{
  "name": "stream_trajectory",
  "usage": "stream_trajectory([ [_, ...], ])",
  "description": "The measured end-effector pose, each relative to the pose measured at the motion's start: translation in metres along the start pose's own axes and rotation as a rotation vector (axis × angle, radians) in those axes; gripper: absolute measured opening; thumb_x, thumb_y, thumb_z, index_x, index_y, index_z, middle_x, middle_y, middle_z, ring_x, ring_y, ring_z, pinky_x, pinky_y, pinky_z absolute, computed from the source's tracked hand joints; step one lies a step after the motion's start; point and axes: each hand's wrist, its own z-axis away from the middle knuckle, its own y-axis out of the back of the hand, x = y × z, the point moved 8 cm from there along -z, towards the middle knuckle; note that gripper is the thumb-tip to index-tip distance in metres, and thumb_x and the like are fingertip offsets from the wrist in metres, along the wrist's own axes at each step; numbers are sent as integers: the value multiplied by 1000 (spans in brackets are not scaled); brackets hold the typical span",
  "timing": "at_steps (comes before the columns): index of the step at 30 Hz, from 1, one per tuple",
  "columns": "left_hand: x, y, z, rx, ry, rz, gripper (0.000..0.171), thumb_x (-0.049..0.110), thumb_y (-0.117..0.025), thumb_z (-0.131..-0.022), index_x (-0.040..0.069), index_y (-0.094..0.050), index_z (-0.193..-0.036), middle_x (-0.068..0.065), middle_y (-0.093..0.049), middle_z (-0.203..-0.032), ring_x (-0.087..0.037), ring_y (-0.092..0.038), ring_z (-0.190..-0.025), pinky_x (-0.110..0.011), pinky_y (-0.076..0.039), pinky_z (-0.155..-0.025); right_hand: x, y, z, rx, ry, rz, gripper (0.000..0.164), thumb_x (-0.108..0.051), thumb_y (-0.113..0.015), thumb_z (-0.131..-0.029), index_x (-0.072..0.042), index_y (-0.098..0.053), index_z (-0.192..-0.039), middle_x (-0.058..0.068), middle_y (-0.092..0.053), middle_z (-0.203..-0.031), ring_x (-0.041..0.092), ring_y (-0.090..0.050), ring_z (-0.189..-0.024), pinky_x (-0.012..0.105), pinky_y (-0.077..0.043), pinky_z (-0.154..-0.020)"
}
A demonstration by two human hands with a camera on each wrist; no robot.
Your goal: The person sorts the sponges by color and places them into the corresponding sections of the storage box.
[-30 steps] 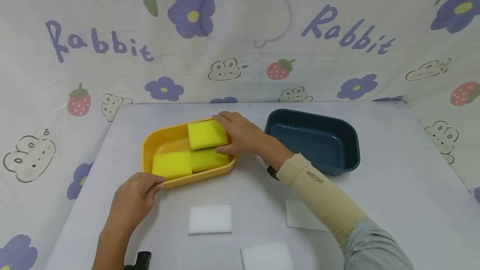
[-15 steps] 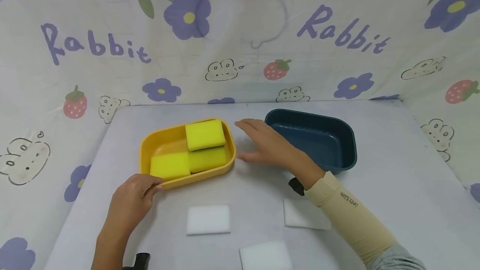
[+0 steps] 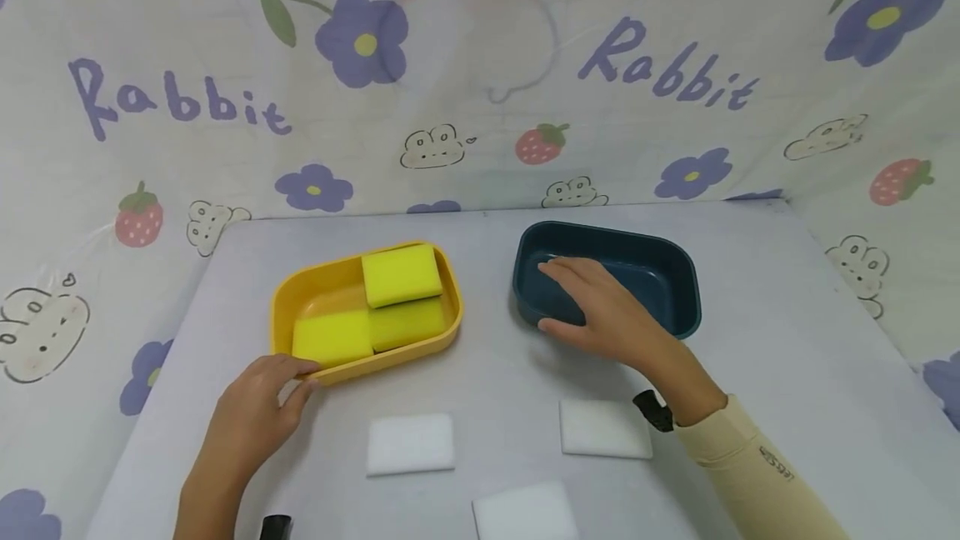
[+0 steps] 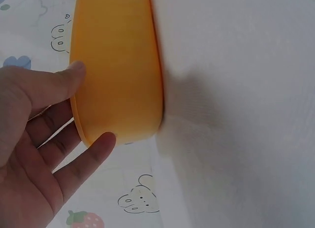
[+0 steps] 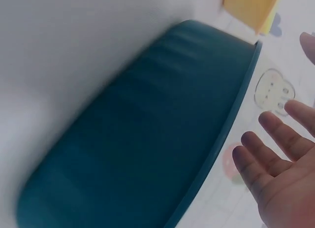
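Note:
My left hand (image 3: 258,411) holds the near-left corner of the yellow plastic container (image 3: 367,367). In the left wrist view the thumb presses the outer wall (image 4: 118,55) while fingers reach over the rim. Inside that container lie three yellow sponge blocks: one at the front left (image 3: 332,338), another beside it (image 3: 407,323), and a third (image 3: 402,275) overlapping that one at the back right. Over the near-left part of the dark blue container (image 3: 678,294) hovers my right hand (image 3: 600,311), its fingers spread and holding nothing. The right wrist view shows these fingertips apart from the blue rim (image 5: 216,144).
Three white sponge blocks lie on the white table nearer to me: one at left (image 3: 410,444), one at front middle (image 3: 525,512) and one at right (image 3: 604,429). A patterned curtain (image 3: 480,165) rises behind the table.
My right hand has left the yellow container's right end and moved right over the blue container. The left hand stays at the yellow rim. The head view has shifted slightly.

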Motion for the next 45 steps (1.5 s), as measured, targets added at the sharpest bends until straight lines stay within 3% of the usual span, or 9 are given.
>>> stream_trajectory([
  [4,4,1,2,0,-14,18,28,10,-82,-84,9,-74,-112,-8,-70,-112,-29,-62,-97,-49,-57,-80,7,4,15,29,8,15,67,-32,-78,-89,-5,-50,-145,16,-49,-145,33,-42,-135,53,-40,-108],
  [10,13,8,8,83,-100,6,36,14,-85,-82,9,-72,-116,-12,-63,-127,-30,-61,-103,-45,-60,-72,18,8,35,89,20,47,64,-31,-78,-89,-2,-54,-141,19,-52,-141,37,-45,-132,57,-41,-106],
  [17,22,12,18,132,-115,-3,46,22,-88,-78,8,-69,-118,-17,-59,-133,-40,-52,-121,-61,-50,-92,31,13,61,142,27,114,60,-28,-78,-88,0,-57,-137,20,-54,-137,40,-47,-129,61,-41,-103],
  [24,43,12,29,167,-169,44,63,25,-92,-72,10,-66,-127,-9,-62,-128,-29,-55,-117,-52,-50,-95,37,22,85,231,74,177,57,-29,-77,-88,2,-60,-133,23,-58,-131,43,-50,-123,61,-44,-98],
  [30,59,0,34,97,-193,63,64,34,-92,-71,17,-66,-127,3,-63,-124,-18,-57,-111,-44,-53,-92,41,26,98,273,93,213,55,-35,-70,-92,3,-62,-130,24,-59,-128,43,-52,-120,61,-44,-97],
  [39,69,-52,38,-192,-196,33,76,51,-90,-67,16,-65,-130,3,-61,-131,-19,-55,-121,-43,-48,-103,47,32,111,321,72,266,58,-50,-52,-102,3,-67,-121,24,-63,-121,45,-55,-112,65,-46,-88],
  [42,73,-67,41,-279,-205,21,79,52,-90,-67,15,-63,-131,2,-60,-132,-21,-54,-122,-46,-46,-103,49,32,114,326,58,281,50,-43,-57,-100,2,-70,-117,23,-64,-119,44,-56,-110,64,-47,-84],
  [45,77,-74,41,-311,-226,7,76,47,-90,-69,13,-62,-132,0,-60,-132,-23,-54,-122,-48,-47,-101,52,32,115,319,47,283,41,-33,-63,-95,2,-72,-114,23,-65,-119,43,-56,-109,61,-48,-85],
])
